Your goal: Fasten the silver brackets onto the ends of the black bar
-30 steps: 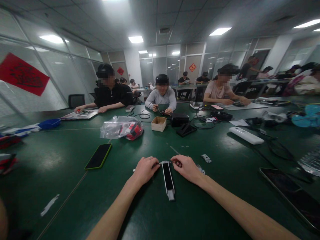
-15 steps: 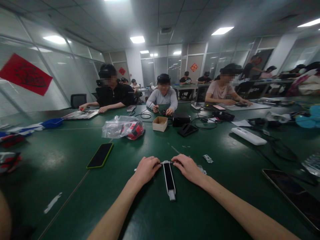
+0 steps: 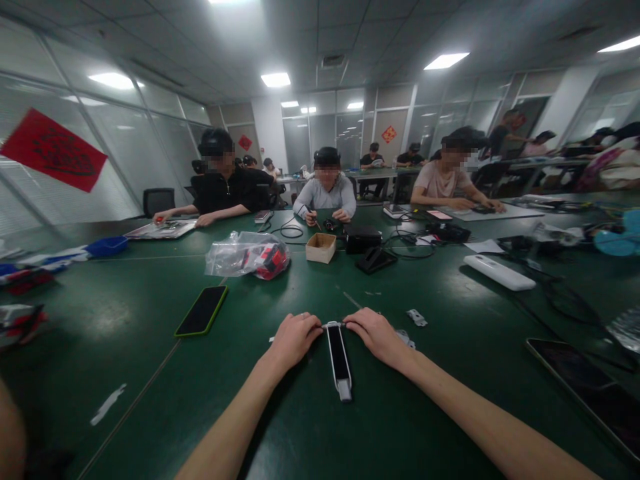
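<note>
A long, narrow white-framed device with a black strip [image 3: 340,357] lies on the green table, its light grey end block nearest me. At its far end, my left hand [image 3: 295,337] is closed in a pinch at the left corner. On the opposite side my right hand [image 3: 374,332] pinches at the right corner. Something thin and small shows between each set of fingertips and the device; its kind I cannot make out. Small pale pieces [image 3: 406,339] lie partly hidden behind my right hand, and a little flat metal-looking part [image 3: 417,317] sits beyond it.
Left of my hands lies a green-edged phone [image 3: 201,311]; a larger dark phone [image 3: 583,393] is at right. Farther off are a plastic bag with red parts [image 3: 250,255], an open small box [image 3: 321,248], a white oblong case [image 3: 499,273] and cables. Several people sit around.
Both hands stay at the device's far end with almost no movement. The whole view has shifted very slightly.
</note>
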A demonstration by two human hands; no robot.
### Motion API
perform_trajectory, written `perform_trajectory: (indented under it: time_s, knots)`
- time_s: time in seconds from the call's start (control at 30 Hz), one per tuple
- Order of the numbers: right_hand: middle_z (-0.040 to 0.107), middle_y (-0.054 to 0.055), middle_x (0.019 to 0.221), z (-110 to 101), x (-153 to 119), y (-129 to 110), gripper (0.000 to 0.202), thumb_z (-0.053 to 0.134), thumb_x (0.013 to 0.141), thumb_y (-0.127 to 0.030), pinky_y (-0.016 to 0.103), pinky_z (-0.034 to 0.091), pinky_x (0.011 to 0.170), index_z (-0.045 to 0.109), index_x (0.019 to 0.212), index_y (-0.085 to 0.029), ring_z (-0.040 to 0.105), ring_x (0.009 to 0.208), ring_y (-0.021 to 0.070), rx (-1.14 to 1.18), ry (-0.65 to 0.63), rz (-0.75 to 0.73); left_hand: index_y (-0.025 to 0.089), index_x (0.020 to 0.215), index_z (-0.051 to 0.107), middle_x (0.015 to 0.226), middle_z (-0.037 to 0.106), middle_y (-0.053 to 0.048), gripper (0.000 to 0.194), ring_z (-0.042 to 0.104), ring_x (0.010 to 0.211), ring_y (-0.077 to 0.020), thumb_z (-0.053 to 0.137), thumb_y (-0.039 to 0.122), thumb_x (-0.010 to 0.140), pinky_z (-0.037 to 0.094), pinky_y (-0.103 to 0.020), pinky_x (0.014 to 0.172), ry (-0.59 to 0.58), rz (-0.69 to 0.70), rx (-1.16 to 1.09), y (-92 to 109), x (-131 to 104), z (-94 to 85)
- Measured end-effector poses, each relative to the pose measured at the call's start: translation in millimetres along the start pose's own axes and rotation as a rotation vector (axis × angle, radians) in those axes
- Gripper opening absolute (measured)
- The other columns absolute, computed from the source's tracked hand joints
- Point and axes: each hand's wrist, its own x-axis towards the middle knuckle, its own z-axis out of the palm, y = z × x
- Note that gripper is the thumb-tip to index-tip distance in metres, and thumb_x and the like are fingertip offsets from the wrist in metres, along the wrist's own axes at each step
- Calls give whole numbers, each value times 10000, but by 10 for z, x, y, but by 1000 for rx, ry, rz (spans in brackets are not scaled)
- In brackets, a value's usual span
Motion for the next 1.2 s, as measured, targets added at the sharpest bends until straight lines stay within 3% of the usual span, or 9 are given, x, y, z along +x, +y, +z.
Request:
perform_trajectory:
  time_s: [0.4,0.67,1.0,1.2]
  knots:
    - [677,68,1020,6,4,-31,298,372,930,-239,334,466,853,644,1037,-181,597,940,176,28,-13,4,221,927,604,900,637,-4,149,587,842,-157,468,281,916,357,-276,696,11,1,4,8,-1,-4]
    - [671,63,979,-8,13,-60,266,422,914,-289,313,472,812,633,1039,-187,607,895,173,67,-17,96,220,929,600,903,638,-5,149,585,845,-156,462,277,918,353,-277,692,15,14,-1,9,-4,-4]
    - [644,67,986,31,-12,-62,260,549,822,-235,348,458,837,595,1073,-187,581,912,185,68,18,42,221,930,597,908,643,-5,132,586,856,-159,477,274,914,352,-271,698,24,20,-5,-2,-1,9]
    - [648,70,946,-9,-8,-83,165,545,820,-236,366,445,825,628,948,-172,563,917,197,-25,32,55,220,932,605,911,644,-13,156,585,850,-160,462,278,918,351,-271,696,4,6,0,14,-3,-17]
